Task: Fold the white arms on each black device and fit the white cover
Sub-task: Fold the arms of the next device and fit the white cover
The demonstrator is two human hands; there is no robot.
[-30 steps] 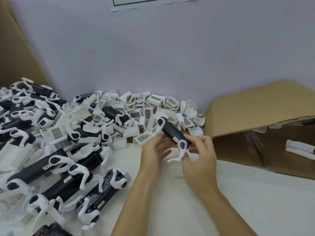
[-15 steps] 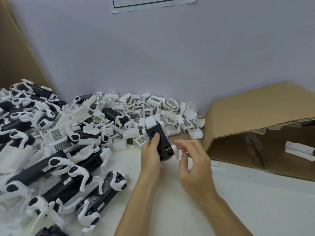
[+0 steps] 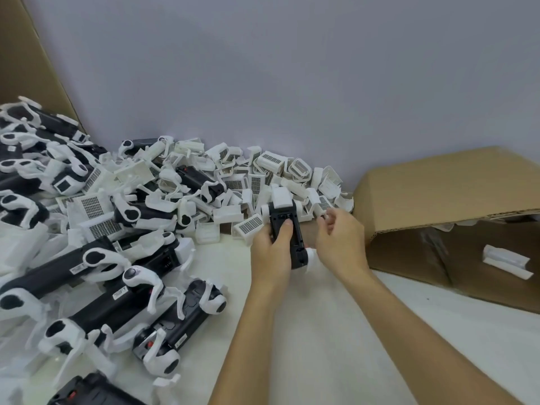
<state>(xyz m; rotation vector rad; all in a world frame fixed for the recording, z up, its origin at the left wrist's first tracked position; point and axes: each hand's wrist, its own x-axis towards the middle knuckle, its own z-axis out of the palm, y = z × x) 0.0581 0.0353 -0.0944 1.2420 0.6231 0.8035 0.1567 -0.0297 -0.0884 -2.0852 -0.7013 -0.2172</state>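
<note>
My left hand [image 3: 270, 252] grips a black device [image 3: 287, 229] held upright, my thumb pressed on its face. White arms sit folded at its top and bottom ends, and a white piece stands at its top end. My right hand [image 3: 340, 241] hovers just right of the device with fingers apart, holding nothing I can make out. A heap of loose white covers [image 3: 263, 176] lies behind the device. Many black devices with unfolded white arms [image 3: 96, 267] fill the left side of the table.
An open cardboard box [image 3: 444, 188] lies on its side at the right, with a white-wrapped item [image 3: 507, 261] inside. A cardboard sheet [image 3: 26, 54] leans at the far left. The wall stands close behind the heap. The white tabletop [image 3: 321, 331] lies under my forearms.
The device turned from lying slantwise between both hands to upright in my left hand. Its white arm got folded in, and my right hand let go and moved right.
</note>
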